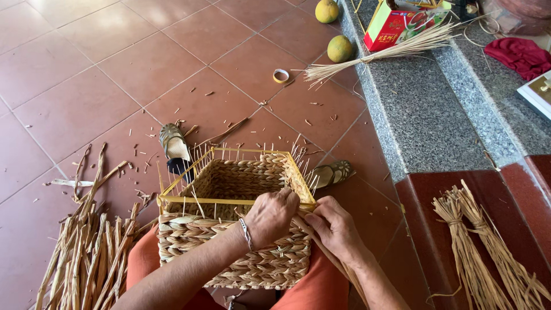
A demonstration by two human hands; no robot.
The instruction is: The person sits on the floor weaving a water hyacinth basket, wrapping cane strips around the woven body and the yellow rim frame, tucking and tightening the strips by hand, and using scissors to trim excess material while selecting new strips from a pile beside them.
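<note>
On the near left a heap of dried reed strips lay on the red tiled floor, with sandals farther off. The square woven basket rested on the person's lap, its yellow frame rim still bare along the top and thin spokes standing up from it. The left hand was curled over the near right corner of the rim, fingers pressed together and clamping the weave down. Just right of it, the right hand pinched a flat strand that ran down past the basket's side. To my eye the wrap would sit best if that strand was kept taut and flat while the other hand held the corner firm. Farther right, tied bundles lay on the step, and citrus fruits sat at the far end.
</note>
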